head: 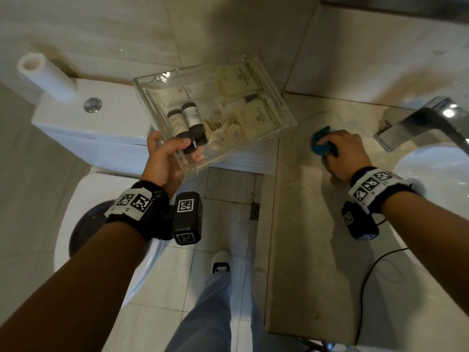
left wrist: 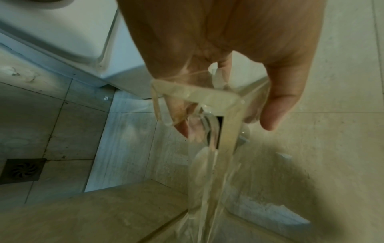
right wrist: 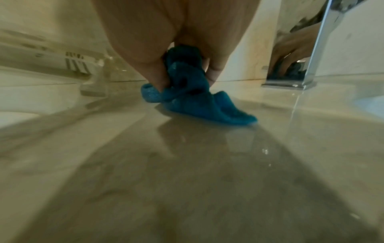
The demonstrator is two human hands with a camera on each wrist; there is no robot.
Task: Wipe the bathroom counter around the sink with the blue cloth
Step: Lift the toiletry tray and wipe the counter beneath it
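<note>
My right hand (head: pixel 341 153) grips the bunched blue cloth (head: pixel 321 143) and presses it on the beige marble counter (head: pixel 304 224), left of the chrome tap (head: pixel 418 125). In the right wrist view the blue cloth (right wrist: pixel 193 97) sits crumpled between thumb and fingers, its lower folds flat on the wet, shiny counter (right wrist: pixel 187 164). My left hand (head: pixel 167 158) holds a clear acrylic tray (head: pixel 286 120) of toiletries by its near corner, lifted off the counter and above the toilet. In the left wrist view the tray's corner (left wrist: pixel 207 97) is pinched between thumb and fingers.
The white basin (head: pixel 431 179) lies right of my right hand. A toilet (head: pixel 88 128) with a paper roll (head: pixel 45 74) on its cistern stands to the left. Between toilet and counter is tiled floor with a drain (left wrist: pixel 22 171). A black cable (head: pixel 368 275) crosses the counter's near part.
</note>
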